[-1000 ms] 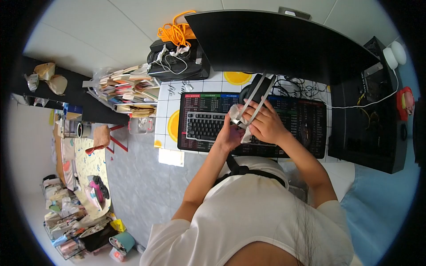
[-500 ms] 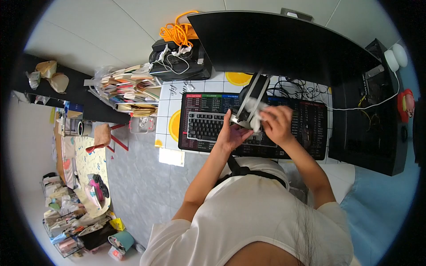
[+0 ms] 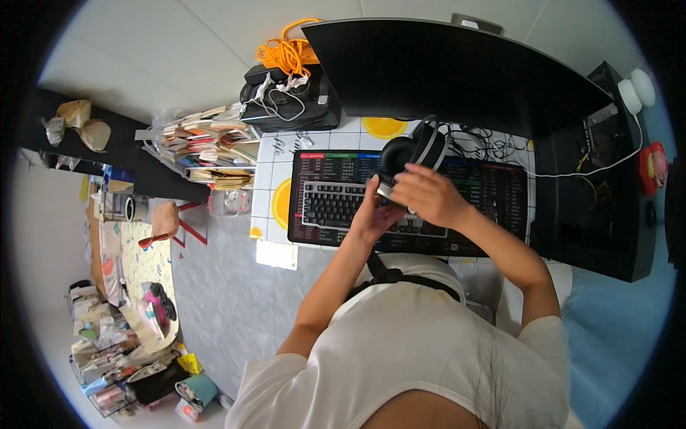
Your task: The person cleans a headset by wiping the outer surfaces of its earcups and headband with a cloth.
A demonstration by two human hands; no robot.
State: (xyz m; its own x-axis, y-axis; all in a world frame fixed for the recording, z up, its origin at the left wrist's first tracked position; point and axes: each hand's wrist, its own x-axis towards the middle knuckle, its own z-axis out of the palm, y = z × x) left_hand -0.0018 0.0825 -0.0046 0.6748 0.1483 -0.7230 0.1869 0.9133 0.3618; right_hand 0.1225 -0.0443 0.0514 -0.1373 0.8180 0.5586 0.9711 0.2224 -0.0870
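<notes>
I have a pair of black-and-silver over-ear headphones [image 3: 431, 148] up in front of me, over the desk [image 3: 267, 170], with the near end between my two hands; I judge the step in hand to be close work on that near end. My left hand [image 3: 371, 215] is partly closed around it from the side, thumb raised along the edge and fingers curled beneath. My right hand [image 3: 431, 198] lies over the top, its fingers together and loosely bent, and I cannot tell whether they pinch anything, since their undersides are hidden. As I judge it, the next move calls for a firm left hand and a light right one, so the band does not twist. The far ear cup shows as a rounded black pad, matt and soft-looking, while the headband is a long curve with smooth, pale silver strips along the dark; a small pale piece gleams between my fingertips, too covered to make out. Below lies a silver-framed keyboard with blocky black keys [image 3: 332, 204], partly under my hands, on a flat black mat printed with rows of tiny text [image 3: 343, 164]. The desk's covering has a white grid pattern with orange-slice prints. Beyond the headband, thin black cables [image 3: 487, 143] loop in a tangle beneath the wide, glossy black monitor [image 3: 457, 75].
</notes>
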